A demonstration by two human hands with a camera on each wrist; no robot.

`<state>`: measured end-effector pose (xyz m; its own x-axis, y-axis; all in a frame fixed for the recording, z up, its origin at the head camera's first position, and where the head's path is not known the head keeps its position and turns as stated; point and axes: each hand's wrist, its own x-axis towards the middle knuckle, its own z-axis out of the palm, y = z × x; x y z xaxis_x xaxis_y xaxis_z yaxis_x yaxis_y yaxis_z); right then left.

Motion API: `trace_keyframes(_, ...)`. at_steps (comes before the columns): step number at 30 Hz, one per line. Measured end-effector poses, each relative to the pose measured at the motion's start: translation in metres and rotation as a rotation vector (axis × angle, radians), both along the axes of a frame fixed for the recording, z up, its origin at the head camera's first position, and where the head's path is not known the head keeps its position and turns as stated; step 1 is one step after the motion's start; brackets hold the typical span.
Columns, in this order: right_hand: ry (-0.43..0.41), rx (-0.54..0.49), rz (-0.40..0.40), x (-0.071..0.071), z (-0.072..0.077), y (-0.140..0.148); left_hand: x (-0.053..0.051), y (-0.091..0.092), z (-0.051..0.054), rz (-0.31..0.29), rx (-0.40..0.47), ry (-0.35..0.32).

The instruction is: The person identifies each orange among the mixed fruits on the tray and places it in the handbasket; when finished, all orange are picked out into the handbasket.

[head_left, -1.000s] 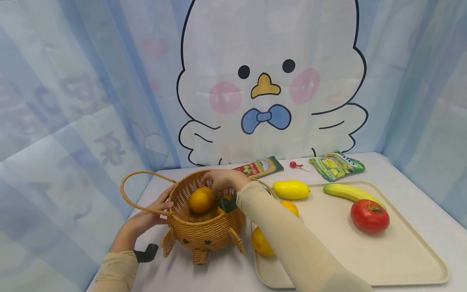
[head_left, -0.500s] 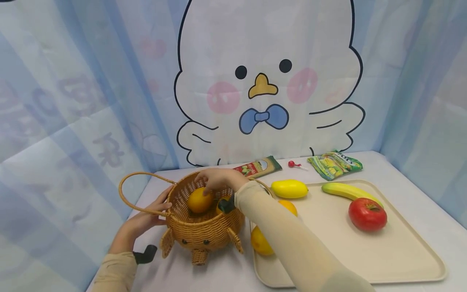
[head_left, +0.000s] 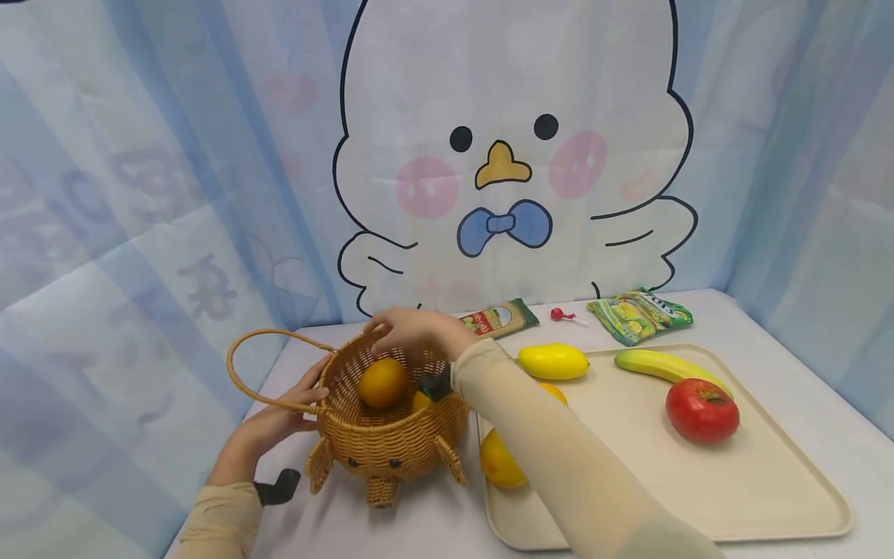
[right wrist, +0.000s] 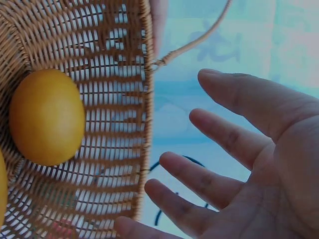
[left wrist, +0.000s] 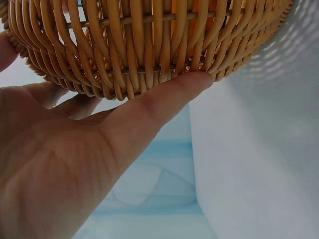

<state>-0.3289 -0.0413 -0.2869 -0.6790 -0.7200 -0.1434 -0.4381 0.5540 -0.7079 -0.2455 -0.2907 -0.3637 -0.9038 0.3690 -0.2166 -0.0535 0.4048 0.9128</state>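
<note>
A woven wicker basket (head_left: 394, 446) with an animal face stands on the table. Inside lies an orange-yellow round fruit (head_left: 382, 383), smooth and slightly oval in the right wrist view; a second yellow-orange fruit (head_left: 421, 401) is partly covered by the right wrist strap. My left hand (head_left: 286, 413) rests against the basket's left side, its thumb (left wrist: 164, 97) laid straight along the wicker. Over the far rim is my right hand (head_left: 415, 330). Its fingers (right wrist: 214, 184) are spread in the right wrist view, with nothing held and the fruit apart from them.
Right of the basket, a beige tray (head_left: 642, 497) holds a red tomato-like fruit (head_left: 701, 411), a banana (head_left: 670, 368), a yellow oblong fruit (head_left: 554, 362) and a lemon (head_left: 501, 462). Behind are a green-and-red packet (head_left: 499, 318), a lollipop (head_left: 559, 314) and a green candy bag (head_left: 639, 316).
My right hand has let go of the round fruit in the basket, lifting away toward the far rim. My left hand stays against the basket.
</note>
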Motion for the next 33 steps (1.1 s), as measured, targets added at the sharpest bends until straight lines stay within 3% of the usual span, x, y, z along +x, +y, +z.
trace_keyframes(4, 0.112, 0.034, 0.035, 0.0, 0.01, 0.002, -0.001, 0.0, 0.0, -0.002, 0.003, 0.001)
trace_keyframes(7, 0.14, 0.042, 0.042, 0.002, 0.016, 0.004, 0.0, 0.0, 0.0, 0.006, 0.008, 0.0)
trace_keyframes(33, 0.156, -0.004, -0.006, 0.006, 0.037, 0.039, 0.002, 0.001, 0.002, 0.016, 0.01, -0.007)
